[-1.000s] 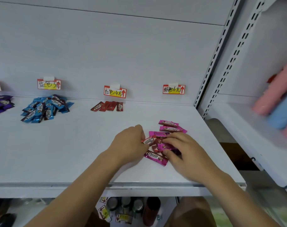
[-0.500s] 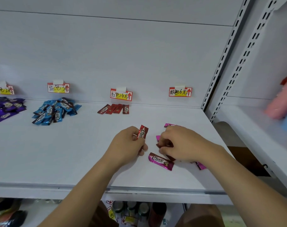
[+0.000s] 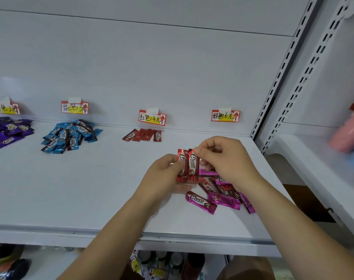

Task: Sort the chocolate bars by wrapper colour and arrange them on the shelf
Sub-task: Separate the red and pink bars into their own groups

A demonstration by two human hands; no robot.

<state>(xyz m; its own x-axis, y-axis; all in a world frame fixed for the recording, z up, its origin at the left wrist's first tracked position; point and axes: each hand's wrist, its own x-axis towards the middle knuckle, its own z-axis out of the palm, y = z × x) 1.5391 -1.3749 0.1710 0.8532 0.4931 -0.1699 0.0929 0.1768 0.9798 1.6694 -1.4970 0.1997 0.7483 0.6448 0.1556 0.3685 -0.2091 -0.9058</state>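
My left hand [image 3: 164, 174] grips two red chocolate bars [image 3: 188, 165] upright, side by side, above the white shelf [image 3: 71, 188]. My right hand [image 3: 226, 158] pinches the top of the right one of these bars. Below my right hand lies a mixed heap of pink and red bars [image 3: 218, 195]. Further back a short row of red bars [image 3: 142, 135] lies under the red price label [image 3: 151, 117]. A blue pile [image 3: 71, 136] and a purple pile [image 3: 8, 132] lie to the left under their own labels.
A pink price label [image 3: 225, 116] hangs on the back wall with no bars under it. The slotted upright [image 3: 277, 83] bounds the shelf on the right. A neighbouring shelf holds blurred pink and blue packs [image 3: 347, 134]. Bottles and cans [image 3: 162, 261] stand on the level below.
My left hand held one red bar before; now it holds two, raised higher. My right hand has left the heap and come up to the bars' top.
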